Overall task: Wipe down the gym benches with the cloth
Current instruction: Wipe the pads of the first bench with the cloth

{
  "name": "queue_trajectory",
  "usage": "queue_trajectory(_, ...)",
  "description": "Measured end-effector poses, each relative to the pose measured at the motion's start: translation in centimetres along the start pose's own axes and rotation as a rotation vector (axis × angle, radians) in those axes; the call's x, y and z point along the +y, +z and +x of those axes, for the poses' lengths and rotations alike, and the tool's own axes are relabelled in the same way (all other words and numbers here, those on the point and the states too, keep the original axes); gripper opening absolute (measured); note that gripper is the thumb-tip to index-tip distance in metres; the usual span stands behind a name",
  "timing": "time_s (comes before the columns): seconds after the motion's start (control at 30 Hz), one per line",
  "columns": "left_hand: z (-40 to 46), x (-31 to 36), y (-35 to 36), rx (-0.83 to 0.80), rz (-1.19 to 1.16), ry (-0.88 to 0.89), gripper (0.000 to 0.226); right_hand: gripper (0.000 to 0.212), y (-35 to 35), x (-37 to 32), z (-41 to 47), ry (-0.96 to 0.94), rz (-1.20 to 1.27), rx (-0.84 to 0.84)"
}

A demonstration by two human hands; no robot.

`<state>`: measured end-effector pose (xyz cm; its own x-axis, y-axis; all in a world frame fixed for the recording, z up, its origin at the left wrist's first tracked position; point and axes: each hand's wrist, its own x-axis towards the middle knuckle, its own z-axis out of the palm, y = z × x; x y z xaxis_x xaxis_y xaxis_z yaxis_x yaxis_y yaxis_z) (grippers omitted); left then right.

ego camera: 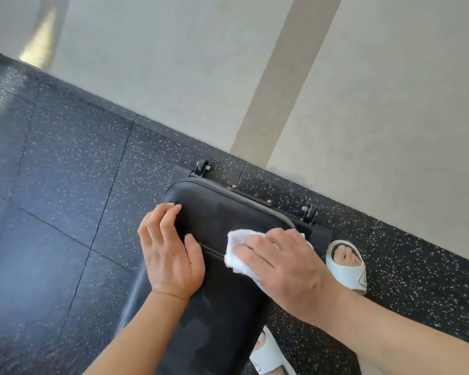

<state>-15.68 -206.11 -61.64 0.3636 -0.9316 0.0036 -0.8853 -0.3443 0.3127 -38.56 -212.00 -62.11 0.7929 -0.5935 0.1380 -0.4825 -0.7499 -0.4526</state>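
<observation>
Your right hand (279,262) lies flat with fingers spread on the white cloth (238,250), pressing it onto the black padded bench (220,212) near its far end, just by the seam between the pads. Fingers look straight, not curled round the cloth. Your left hand (168,250) rests on the bench's left edge, fingers relaxed and slightly bent over the rim, thumb on the top surface, holding nothing. The two hands are near but apart. Bench end sits by the wall (363,104), small wheels (203,167) at its base. Speckled black floor (65,185) all round. Your feet in white sandals (347,266) stand right of the bench.
</observation>
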Motion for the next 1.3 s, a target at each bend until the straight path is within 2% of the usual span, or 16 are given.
queue_trajectory(0.13, 0.1, -0.3, 0.1, 0.0, -0.004, 0.0, 0.052, 0.039, 0.6, 0.4, 2.9, -0.021, -0.01, 0.018)
queue_trajectory(0.27, 0.2, -0.4, 0.0, -0.001, -0.01, 0.004, 0.051, 0.031, 2.6, 0.2, 10.8, 0.134, 0.073, 0.092)
queue_trajectory(0.33, 0.2, -0.5, 0.0, 0.0, -0.017, 0.003, 0.051, 0.025, 3.5, 0.1, 15.1, 0.207, 0.167, 0.069)
queue_trajectory(0.43, 0.1, -0.5, -0.1, 0.01, -0.026, -0.003, 0.051, 0.03, 4.4, 0.7, 18.5, 0.241, 0.344, -0.02)
queue_trajectory(0.57, 0.1, -0.2, -0.3, 0.015, -0.034, -0.011, 0.052, 0.03, 2.6, 2.1, 14.6, 0.178, 0.433, -0.044)
queue_trajectory(0.73, 0.1, -0.2, -0.4, 0.01, -0.012, -0.01, 0.052, 0.028, -1.2, 3.6, 4.7, 0.174, 0.372, -0.042)
queue_trajectory(0.83, -0.2, 0.0, -0.5, -0.003, 0.045, -0.009, 0.051, 0.027, -2.7, 4.1, 1.7, 0.175, 0.33, -0.108)
queue_trajectory(0.93, -1.0, 1.8, -1.0, -0.052, 0.143, -0.122, 0.054, 0.026, -4.8, 4.0, 0.6, 0.178, 0.249, -0.216)
queue_trajectory(1.0, -2.1, 4.2, -2.2, -0.129, 0.11, -0.239, 0.056, 0.029, -6.8, 3.3, 0.4, 0.199, 0.221, -0.237)
queue_trajectory(1.1, -5.5, 7.3, -5.9, -0.153, -0.022, -0.347, 0.052, 0.031, -10.7, 0.7, 0.5, 0.225, 0.221, -0.199)
queue_trajectory(1.3, -15.4, 10.2, -19.6, 0.038, -0.297, -0.56, 0.047, 0.031, -19.7, -8.8, 1.0, 0.174, 0.272, -0.129)
